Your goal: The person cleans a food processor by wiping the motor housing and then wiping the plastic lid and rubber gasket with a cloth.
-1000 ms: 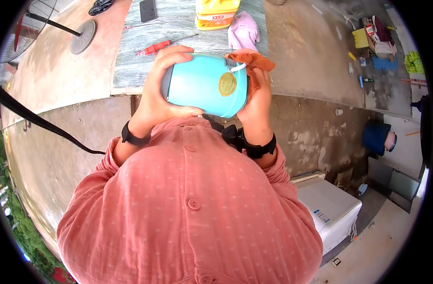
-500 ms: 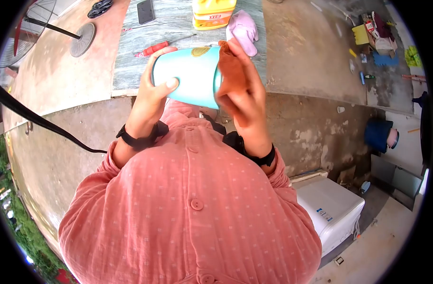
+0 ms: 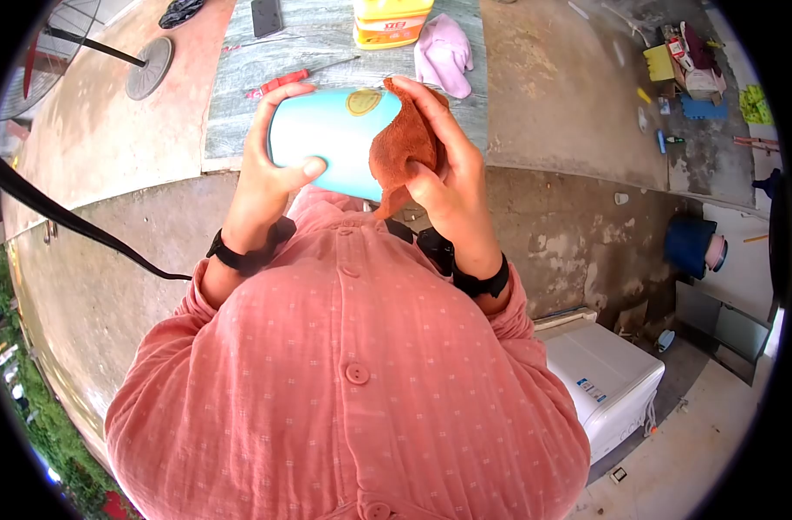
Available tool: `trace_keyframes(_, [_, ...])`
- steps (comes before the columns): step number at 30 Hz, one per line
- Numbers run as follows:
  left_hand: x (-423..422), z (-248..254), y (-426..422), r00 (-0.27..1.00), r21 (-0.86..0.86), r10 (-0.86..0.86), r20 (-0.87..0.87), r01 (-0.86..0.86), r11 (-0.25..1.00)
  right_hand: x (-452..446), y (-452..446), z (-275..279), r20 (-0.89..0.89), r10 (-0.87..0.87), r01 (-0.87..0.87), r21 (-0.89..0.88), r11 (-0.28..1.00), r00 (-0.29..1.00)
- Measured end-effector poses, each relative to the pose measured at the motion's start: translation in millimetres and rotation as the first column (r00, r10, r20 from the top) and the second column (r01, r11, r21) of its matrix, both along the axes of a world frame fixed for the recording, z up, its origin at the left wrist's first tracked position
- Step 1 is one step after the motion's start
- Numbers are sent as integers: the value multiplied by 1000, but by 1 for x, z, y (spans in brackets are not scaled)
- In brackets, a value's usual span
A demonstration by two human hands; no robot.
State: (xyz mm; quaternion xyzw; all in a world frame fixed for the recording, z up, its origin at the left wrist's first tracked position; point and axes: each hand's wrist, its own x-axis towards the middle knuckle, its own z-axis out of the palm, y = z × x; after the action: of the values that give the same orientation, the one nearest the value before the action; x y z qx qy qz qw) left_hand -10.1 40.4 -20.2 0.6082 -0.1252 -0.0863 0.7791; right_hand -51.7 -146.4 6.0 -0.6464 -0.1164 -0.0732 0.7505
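A light-blue tapered container [image 3: 327, 130] with a round gold label lies sideways in the air between my hands, in front of the table's near edge. My left hand [image 3: 270, 152] grips its left end, thumb across the near side and fingers behind. At the other end, my right hand [image 3: 452, 165] holds a rust-brown cloth [image 3: 402, 147] wrapped over the container's right rim. The cloth hides that end, and part of it hangs below. Whatever is inside the container does not show.
On the grey wood-patterned table [image 3: 227, 130] lie a red-handled screwdriver [image 3: 283, 82], a dark phone [image 3: 266, 17] and a pale pink cloth [image 3: 444, 56], beside a yellow jug [image 3: 392, 22]. A fan base [image 3: 149, 69] stands left; a white appliance [image 3: 600, 373] stands at lower right.
The brown cloth has shifted left from the container's open end to cover its right rim and side. The container has moved slightly left, still in my left hand.
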Motion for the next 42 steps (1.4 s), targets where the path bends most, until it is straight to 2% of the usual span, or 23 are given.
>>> trace_keyframes(7, [-2, 3, 9, 995, 101, 56, 84, -64, 993, -1, 5, -1, 25, -26, 28, -89, 996, 999])
trace_keyframes(9, [-2, 4, 11, 973, 183, 33, 228, -76, 980, -3, 5, -1, -47, 2, 0, 53, 999, 999])
trace_keyframes(10, [-3, 3, 12, 973, 182, 34, 228, -77, 980, -4, 8, -1, 17, -33, 33, 10, 999, 999])
trace_keyframes(14, [-9, 2, 14, 980, 134, 46, 194, -73, 988, -10, 12, 1, -4, -9, 9, 2, 1000, 1000])
trace_keyframes(16, [-7, 2, 14, 979, 116, 53, 196, -76, 990, -10, 18, 6, -28, -72, 73, 52, 996, 997])
trace_keyframes(17, [-3, 1, 13, 912, 179, 13, 410, -95, 979, -4, 17, -1, 72, -121, 118, 51, 992, 990])
trace_keyframes(18, [-1, 0, 12, 798, 235, -44, 601, -125, 964, 0, 16, -9, 36, -173, 168, 122, 978, 984])
trace_keyframes(19, [0, -1, 12, 797, 235, -44, 602, -124, 964, 4, 16, -12, -2, -223, 219, 191, 957, 975])
trace_keyframes(21, [-3, -3, 8, 912, 242, -18, 410, -89, 966, 4, 13, -17, -90, -219, 233, 204, 951, 972])
trace_keyframes(22, [-6, 2, 3, 947, 204, 8, 320, -77, 976, 8, 11, -26, -164, -131, 188, 414, 890, 978])
trace_keyframes(23, [-7, 3, 4, 946, 203, 8, 323, -77, 976, 10, 9, -31, -213, -28, 155, 607, 780, 977])
trace_keyframes(25, [-6, 4, 3, 998, 139, 55, 12, -56, 989, 7, 3, -23, -287, 108, 160, 766, 623, 952])
trace_keyframes(26, [-6, 3, 2, 998, 56, 44, -54, -41, 998, 5, 2, -22, -233, 133, 106, 785, 610, 963])
trace_keyframes(27, [-6, 4, 2, 998, 59, 44, -52, -41, 997, 4, 1, -21, -177, 155, 52, 802, 595, 972])
trace_keyframes(28, [-5, 5, 2, 989, -33, 25, -146, -30, 999, 3, 2, -19, -176, 154, 51, 804, 593, 972])
trace_keyframes(29, [-5, 5, 2, 971, -125, -5, -238, -26, 992, 3, 3, -17, -63, 42, 4, 593, 805, 997])
trace_keyframes(31, [-4, 4, 2, 966, -145, -14, -257, -24, 989, 0, 7, -8, 82, -34, 6, 324, 946, 996])
trace_keyframes(33, [-3, 5, 2, 961, -164, -23, -275, -23, 986, -8, 16, 6, -119, 11, 40, 417, 908, 993])
trace_keyframes(34, [-3, 7, 1, 973, -136, -17, -229, -15, 991, -8, 9, 3, -5, 63, -58, 293, 954, 998])
trace_keyframes(35, [-4, 8, 0, 983, -108, -12, -184, -8, 994, -8, 3, 3, -27, 76, -73, 114, 991, 997])
trace_keyframes(37, [-5, 11, -1, 991, -59, 3, -136, -11, 998, -5, 1, -8, 54, 19, -12, -126, 992, 998])
trace_keyframes(38, [-5, 11, -1, 996, -10, 19, -85, -20, 1000, -5, 2, -9, 38, 18, -16, -57, 998, 999])
trace_keyframes(42, [-4, 8, 0, 1000, 38, 31, -4, -31, 999, -1, -6, -10, 4, 75, -75, -67, 995, 997])
